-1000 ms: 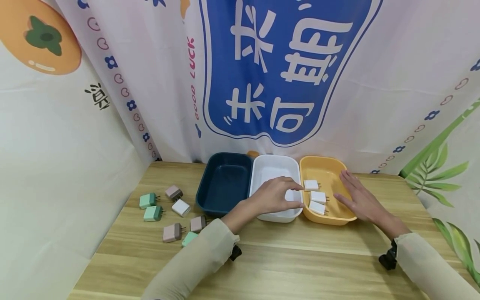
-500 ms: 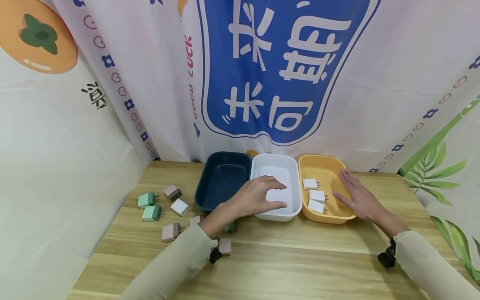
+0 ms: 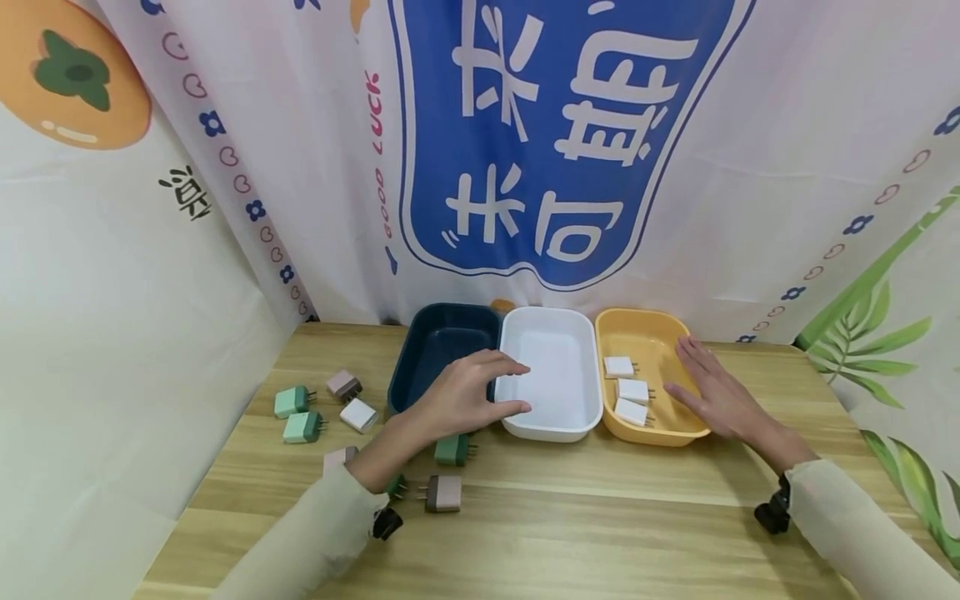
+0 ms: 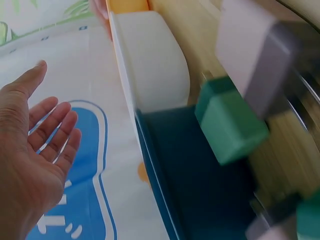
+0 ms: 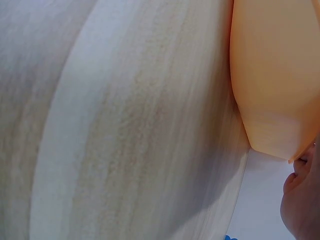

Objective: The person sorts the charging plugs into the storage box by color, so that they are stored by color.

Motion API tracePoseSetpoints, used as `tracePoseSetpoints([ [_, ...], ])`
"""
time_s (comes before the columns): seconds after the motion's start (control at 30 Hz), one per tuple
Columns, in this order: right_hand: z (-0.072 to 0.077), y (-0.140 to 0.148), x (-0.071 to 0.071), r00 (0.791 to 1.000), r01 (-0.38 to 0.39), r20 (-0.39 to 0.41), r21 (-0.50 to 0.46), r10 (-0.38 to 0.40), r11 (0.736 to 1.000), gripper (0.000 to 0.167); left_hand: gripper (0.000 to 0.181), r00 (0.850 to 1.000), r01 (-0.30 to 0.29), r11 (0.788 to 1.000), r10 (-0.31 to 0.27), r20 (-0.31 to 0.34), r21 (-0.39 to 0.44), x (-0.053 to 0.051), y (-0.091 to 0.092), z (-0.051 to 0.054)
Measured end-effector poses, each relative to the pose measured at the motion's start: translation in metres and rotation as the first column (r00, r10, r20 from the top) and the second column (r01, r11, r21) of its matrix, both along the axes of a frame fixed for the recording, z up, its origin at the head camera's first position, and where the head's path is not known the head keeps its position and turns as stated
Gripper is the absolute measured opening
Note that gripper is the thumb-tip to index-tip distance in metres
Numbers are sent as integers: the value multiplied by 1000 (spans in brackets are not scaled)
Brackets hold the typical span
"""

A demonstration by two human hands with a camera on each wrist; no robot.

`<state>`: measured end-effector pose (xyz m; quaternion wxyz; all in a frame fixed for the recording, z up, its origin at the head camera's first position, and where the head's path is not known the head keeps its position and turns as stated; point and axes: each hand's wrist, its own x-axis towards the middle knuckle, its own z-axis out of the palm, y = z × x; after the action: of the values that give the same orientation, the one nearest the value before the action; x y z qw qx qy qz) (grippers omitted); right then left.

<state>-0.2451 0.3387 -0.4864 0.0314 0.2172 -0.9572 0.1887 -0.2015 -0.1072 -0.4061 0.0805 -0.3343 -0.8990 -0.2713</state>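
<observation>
My left hand (image 3: 461, 398), fingers spread and holding nothing, hovers over the front of the dark blue bin (image 3: 450, 342) and the white bin (image 3: 558, 375). In the left wrist view its palm shows bare. My right hand (image 3: 716, 396) touches the right rim of the yellow bin (image 3: 656, 346) with straight fingers. Three white charger plugs (image 3: 633, 391) lie inside that bin. A green charger plug (image 3: 452, 450) and a pink charger plug (image 3: 444, 493) lie on the table below my left hand. My left forearm partly hides others.
Farther left on the wooden table (image 3: 570, 533) lie more green charger plugs (image 3: 302, 427), a pink-and-brown one (image 3: 344, 384) and a white one (image 3: 358, 415). A printed curtain (image 3: 330, 167) hangs right behind the bins.
My left hand has moved left, from the edge of the yellow bin across the white bin, its fingers staying apart. More plugs show below it. My right hand stays on the yellow rim.
</observation>
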Motion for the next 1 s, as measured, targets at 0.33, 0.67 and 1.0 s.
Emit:
tracePoseSetpoints([
  [0.33, -1, 1, 0, 1000, 6, -5, 8, -6, 1000, 81, 49, 996, -5, 997, 12, -93, 72, 3, -41, 4],
  [0.67, 0, 0, -1, 1000, 9, 12, 5, -10, 1000, 81, 52, 999, -41, 994, 37, 32, 104, 10, -83, 10],
  [1.0, 0, -1, -1, 1000, 17, 25, 18, -18, 1000, 82, 51, 999, -24, 991, 21, 27, 135, 10, -125, 5],
])
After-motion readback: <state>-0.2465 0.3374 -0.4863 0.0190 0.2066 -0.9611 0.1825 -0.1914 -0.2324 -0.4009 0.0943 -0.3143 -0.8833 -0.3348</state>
